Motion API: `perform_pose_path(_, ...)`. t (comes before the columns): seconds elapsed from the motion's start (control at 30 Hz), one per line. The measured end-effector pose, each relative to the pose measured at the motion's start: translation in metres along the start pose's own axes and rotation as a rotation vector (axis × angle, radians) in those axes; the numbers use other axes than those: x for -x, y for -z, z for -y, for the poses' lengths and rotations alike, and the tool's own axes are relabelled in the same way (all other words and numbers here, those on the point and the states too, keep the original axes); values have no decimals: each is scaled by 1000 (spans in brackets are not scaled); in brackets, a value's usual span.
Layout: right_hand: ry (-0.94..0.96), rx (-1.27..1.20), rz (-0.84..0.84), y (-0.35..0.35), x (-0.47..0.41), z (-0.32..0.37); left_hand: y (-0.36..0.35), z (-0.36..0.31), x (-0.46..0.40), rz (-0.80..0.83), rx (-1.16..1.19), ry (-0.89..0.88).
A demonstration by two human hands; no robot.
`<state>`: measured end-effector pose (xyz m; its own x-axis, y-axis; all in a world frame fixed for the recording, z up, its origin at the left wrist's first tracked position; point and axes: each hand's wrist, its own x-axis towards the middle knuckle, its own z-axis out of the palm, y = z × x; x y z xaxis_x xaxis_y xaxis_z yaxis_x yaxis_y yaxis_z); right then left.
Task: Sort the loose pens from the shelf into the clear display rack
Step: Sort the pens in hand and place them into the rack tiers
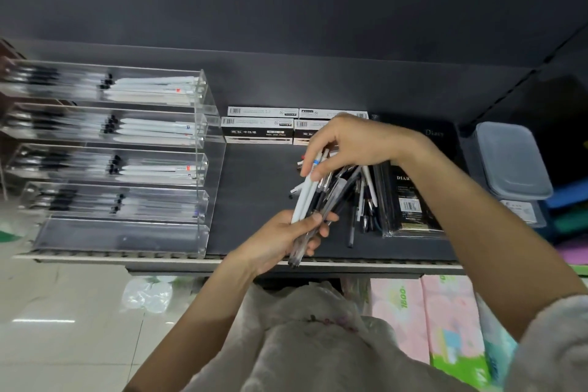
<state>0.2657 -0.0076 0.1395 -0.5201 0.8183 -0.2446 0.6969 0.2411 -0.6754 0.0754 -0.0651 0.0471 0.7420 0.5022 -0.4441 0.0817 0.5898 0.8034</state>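
My left fingers [313, 219] clasp a bundle of pens [313, 197]; right fingers [315, 165] pinch a white pen [305, 192]. Light, slick barrels; I'd grip mid-shaft.

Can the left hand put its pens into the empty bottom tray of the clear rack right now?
Probably yes. The left hand grips a bundle of pens, and the bottom tray of the clear rack lies just to its left, with bare shelf between. But the right hand also pinches the bundle.

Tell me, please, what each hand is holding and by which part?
Left hand grips a bundle of pens near its lower ends; right hand pinches a white pen near its top.
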Motion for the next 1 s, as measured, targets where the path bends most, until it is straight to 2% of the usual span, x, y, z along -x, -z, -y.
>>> perform_pose_path(0.07,34,-10,-108,9,6,-1,3,6,-1,-20,-81,12)
perform_pose_path(0.17,36,-95,-462,32,29,-11,11,20,0,-151,-99,19)
perform_pose_path(0.23,-17,-275,-792,28,43,-17,14,24,-2,-277,86,-36)
perform_pose_path(0.3,-94,-449,-1120,-6,44,-18,11,17,-9,-347,305,-138)
perform_pose_path(0.37,-192,-682,-1299,-55,36,-12,2,5,-20,-371,448,-236)
perform_pose_path(0.47,-354,-1047,-1361,-114,27,0,-17,-13,-34,-406,547,-318)
perform_pose_path(0.53,-425,-1121,-1386,-135,25,7,-27,-19,-38,-429,587,-331)
perform_pose_path(0.63,-446,-969,-1405,-149,20,10,-36,-17,-37,-459,616,-351)
perform_pose_path(0.8,-385,-782,-1312,-170,3,18,-35,-6,-27,-631,708,-419)
perform_pose_path(1.0,-279,-591,-1204,-191,-24,40,-21,-5,2,-707,734,-502)
